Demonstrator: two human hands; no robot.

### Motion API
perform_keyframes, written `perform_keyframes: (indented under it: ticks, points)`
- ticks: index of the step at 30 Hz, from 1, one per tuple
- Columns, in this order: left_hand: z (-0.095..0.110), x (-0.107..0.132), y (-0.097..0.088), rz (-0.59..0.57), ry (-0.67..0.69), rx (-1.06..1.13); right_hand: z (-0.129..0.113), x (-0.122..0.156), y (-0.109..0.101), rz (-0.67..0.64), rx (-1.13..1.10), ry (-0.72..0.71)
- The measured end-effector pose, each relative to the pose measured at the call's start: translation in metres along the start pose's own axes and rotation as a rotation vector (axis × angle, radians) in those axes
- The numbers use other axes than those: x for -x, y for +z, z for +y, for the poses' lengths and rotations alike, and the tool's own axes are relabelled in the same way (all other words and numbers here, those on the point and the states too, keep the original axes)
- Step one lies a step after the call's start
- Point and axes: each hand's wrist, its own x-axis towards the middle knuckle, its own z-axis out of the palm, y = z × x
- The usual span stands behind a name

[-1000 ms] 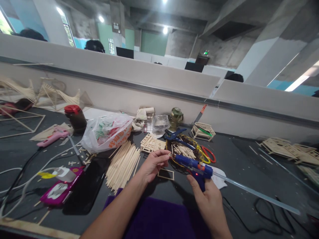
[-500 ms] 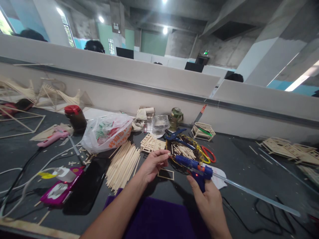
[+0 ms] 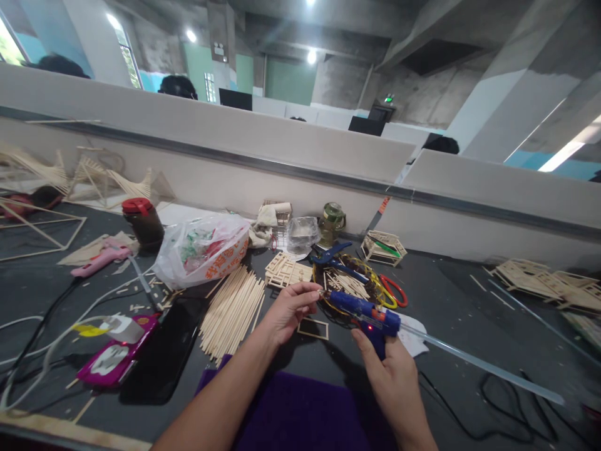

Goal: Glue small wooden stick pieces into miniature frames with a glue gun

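Observation:
My right hand (image 3: 392, 382) grips a blue hot glue gun (image 3: 366, 313) by its handle, with a clear glue stick (image 3: 479, 364) trailing out to the right. The gun's nozzle points left at the fingertips of my left hand (image 3: 291, 308). That hand pinches a small wooden stick piece, too small to see well, right at the nozzle. Below both hands a small square stick frame (image 3: 313, 327) lies on the dark table. A pile of long wooden sticks (image 3: 232, 307) lies just left of my left hand.
A plastic bag (image 3: 201, 247), a red-lidded jar (image 3: 142, 222), a pink glue gun (image 3: 96, 261), a black phone (image 3: 162, 357) and cables fill the left. Blue pliers (image 3: 331, 254), coloured loops (image 3: 375, 285) and stick models (image 3: 382, 246) lie behind the hands. More stick frames (image 3: 544, 280) sit at right. Purple cloth (image 3: 300, 410) covers the near edge.
Almost nothing differs. The glue gun nozzle stays at my left fingertips, shifting only slightly.

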Motion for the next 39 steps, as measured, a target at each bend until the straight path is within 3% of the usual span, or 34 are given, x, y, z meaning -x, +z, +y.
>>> perform_keyframes:
  ticks: [39]
  points:
    - [0.0010,0.0003,0.0010,0.040,-0.055,0.110,0.0018,0.0055,0.0030,0.010,-0.002,0.015]
